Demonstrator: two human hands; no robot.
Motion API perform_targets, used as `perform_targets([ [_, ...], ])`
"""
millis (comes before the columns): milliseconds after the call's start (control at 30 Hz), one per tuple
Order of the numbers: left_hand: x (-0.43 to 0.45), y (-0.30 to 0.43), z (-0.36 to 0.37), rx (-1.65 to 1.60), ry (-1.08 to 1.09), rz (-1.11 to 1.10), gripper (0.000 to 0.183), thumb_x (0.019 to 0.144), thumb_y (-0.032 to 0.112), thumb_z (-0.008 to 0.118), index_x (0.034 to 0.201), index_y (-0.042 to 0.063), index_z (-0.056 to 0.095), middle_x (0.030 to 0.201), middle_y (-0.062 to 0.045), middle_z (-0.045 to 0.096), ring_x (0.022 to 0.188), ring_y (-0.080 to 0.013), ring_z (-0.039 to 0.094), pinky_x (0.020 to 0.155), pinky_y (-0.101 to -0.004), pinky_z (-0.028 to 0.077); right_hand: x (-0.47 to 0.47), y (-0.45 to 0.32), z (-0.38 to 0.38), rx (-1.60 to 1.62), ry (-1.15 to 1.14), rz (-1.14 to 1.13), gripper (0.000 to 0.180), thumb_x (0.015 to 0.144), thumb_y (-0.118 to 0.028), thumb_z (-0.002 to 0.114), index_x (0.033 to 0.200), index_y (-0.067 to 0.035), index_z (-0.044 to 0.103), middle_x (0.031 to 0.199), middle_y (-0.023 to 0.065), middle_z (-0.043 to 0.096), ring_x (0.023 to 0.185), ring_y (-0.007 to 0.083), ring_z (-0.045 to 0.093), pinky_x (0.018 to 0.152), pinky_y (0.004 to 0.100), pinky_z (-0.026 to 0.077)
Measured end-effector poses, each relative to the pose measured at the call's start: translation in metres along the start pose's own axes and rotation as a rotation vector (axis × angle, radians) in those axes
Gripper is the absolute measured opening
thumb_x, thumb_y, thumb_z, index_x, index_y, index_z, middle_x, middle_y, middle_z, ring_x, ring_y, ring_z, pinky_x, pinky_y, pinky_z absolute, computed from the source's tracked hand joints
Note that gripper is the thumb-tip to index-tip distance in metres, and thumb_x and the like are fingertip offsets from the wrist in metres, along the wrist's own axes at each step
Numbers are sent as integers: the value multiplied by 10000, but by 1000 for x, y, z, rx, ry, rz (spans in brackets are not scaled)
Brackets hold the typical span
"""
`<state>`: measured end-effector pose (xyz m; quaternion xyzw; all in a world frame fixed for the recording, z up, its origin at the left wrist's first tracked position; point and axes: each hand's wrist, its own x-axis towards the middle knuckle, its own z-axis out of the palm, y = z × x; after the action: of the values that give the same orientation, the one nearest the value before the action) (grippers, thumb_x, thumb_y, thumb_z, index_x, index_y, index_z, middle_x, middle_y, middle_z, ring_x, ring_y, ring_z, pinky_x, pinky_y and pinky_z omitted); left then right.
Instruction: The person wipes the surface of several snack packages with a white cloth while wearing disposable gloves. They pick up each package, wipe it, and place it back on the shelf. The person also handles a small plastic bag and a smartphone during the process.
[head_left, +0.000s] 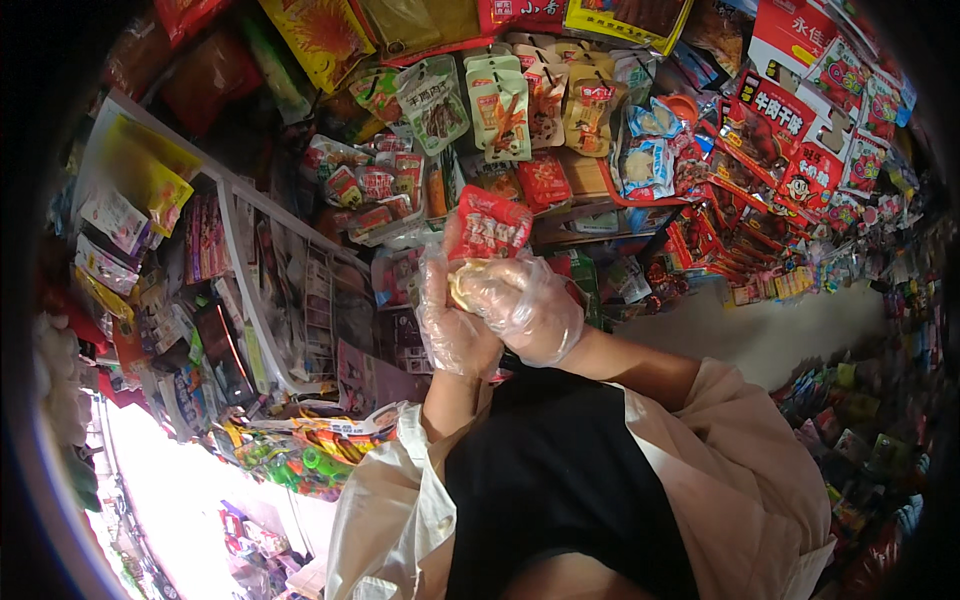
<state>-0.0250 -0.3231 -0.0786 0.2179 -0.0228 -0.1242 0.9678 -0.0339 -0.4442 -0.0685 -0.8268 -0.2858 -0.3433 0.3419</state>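
Observation:
Both my hands wear thin clear plastic gloves and meet in front of my chest. My left hand (454, 322) supports a red printed snack packet (491, 223) from its left side, fingers pointing upward. Across the packet's lower part lies my right hand (529, 304), its fingers curled around a crumpled pale-yellow piece (462, 286), perhaps a cloth. The packet's lower end is hidden behind the right hand. Just beyond the hands hang several pouches: a pale green one (498, 112), a tan one (591, 105) and a grey-green one (433, 105).
A clear bin of small red packets (382, 180) stands beyond my left hand. An orange-red basket (651, 201) holds blue-and-white packets. Red snack bags (765, 127) crowd the right. A white-framed rack (240, 262) of packaged goods stands at left. A pale bare surface (750, 322) lies right.

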Motion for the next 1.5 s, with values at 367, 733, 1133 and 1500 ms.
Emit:
perform_targets([
  [367, -2, 4, -12, -155, 76, -51, 559, 1023, 501, 454, 1375, 72, 526, 1366, -140, 578, 1285, -324, 520, 1133, -491, 357, 25, -2, 4, -68, -7, -34, 237, 783, -155, 679, 1009, -92, 703, 912, 42, 663, 835, 272, 663, 700, 418, 485],
  [733, -2, 28, 3, -146, 79, -65, 675, 1014, 479, 491, 1465, -16, 404, 1466, -208, 485, 1333, -359, 488, 1130, -531, 366, 25, 15, -59, -126, 37, 12, 168, 823, -103, 667, 986, -82, 707, 904, 122, 704, 751, 340, 663, 668, 457, 538],
  [1133, -7, 24, 1, -229, 63, -86, 606, 1015, 469, 489, 1382, -13, 504, 1365, -194, 583, 1255, -343, 564, 1101, -516, 414, 24, 3, -32, -9, -14, 172, 309, 819, -32, 664, 1128, -27, 678, 864, 153, 632, 779, 371, 610, 694, 460, 486],
  [1500, -13, 27, 1, -127, 76, -165, 540, 1012, 450, 519, 1335, 18, 539, 1332, -156, 601, 1222, -305, 580, 1054, -483, 451, 28, 20, -74, 81, -490, -89, 272, 825, -120, 686, 1092, -76, 711, 943, 99, 675, 869, 318, 636, 717, 438, 484],
])
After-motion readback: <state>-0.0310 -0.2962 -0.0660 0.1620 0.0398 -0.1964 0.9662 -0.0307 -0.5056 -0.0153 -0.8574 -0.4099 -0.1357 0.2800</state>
